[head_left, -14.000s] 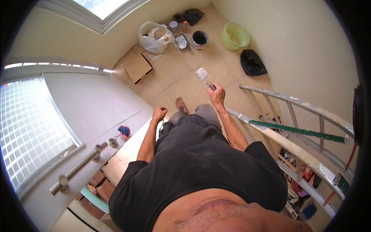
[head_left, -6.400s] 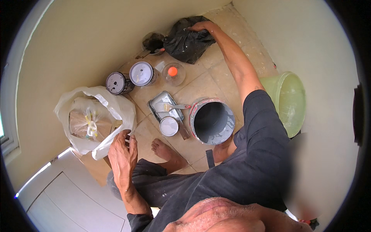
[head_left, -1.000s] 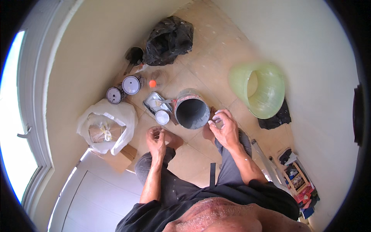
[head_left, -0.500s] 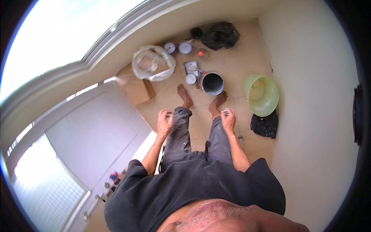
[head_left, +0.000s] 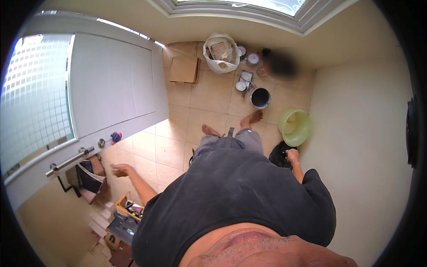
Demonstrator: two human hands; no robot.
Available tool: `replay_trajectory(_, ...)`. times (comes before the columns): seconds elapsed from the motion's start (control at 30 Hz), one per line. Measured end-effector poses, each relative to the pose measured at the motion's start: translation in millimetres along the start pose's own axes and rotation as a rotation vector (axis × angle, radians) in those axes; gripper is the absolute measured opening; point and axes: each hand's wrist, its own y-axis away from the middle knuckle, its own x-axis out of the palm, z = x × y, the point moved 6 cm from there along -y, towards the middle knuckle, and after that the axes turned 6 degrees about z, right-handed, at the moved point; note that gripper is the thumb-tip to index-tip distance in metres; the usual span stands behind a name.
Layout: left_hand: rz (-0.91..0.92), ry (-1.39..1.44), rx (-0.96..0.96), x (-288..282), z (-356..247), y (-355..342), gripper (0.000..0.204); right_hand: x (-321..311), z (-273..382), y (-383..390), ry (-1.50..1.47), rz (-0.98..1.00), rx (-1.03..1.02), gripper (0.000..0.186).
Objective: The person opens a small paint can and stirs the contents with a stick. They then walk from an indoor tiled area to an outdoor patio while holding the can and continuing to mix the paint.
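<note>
My left hand is out to my left below the white door, its fingers apart and holding nothing. Down by my right hip, my right hand is closed; what it holds, if anything, is too small to make out. It appears over a black plastic bag, beside a translucent green bucket; touching cannot be told. Beyond my bare feet stand a grey-stained paint bucket, a paint tray with a white lidded tin, and two lidded cans.
A white plastic bag and cardboard lie below the window. A wall runs along my right. At lower left are a bar handle, an orange crate, a grey toolbox and other clutter.
I stand more upright, farther from the buckets, and the view has turned toward the door. My left hand has swung out leftward; my right hand has dropped beside my hip.
</note>
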Motion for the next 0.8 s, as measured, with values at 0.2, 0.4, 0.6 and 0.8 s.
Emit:
replay_trajectory(0.2,-0.193,0.707,0.170,-56.7,-104.4,-149.2,0.070,25.9,115.2,36.6,-0.079,-0.115,-0.314,0.022)
replay_trajectory(0.4,-0.018,0.876,0.430,-45.9,-191.5,-169.3,0.092,127.0,273.1,79.1,0.259,-0.018,-0.606,0.032)
replay_trajectory(0.6,-0.141,0.660,0.303,-8.2,-183.9,-158.4,0.070,193.1,368.0,121.5,0.363,0.086,-0.716,0.030)
replay_trajectory(0.8,-0.129,0.277,0.096,49.8,-113.8,-168.1,0.050,276.1,474.6,118.4,0.772,0.187,-0.932,0.028)
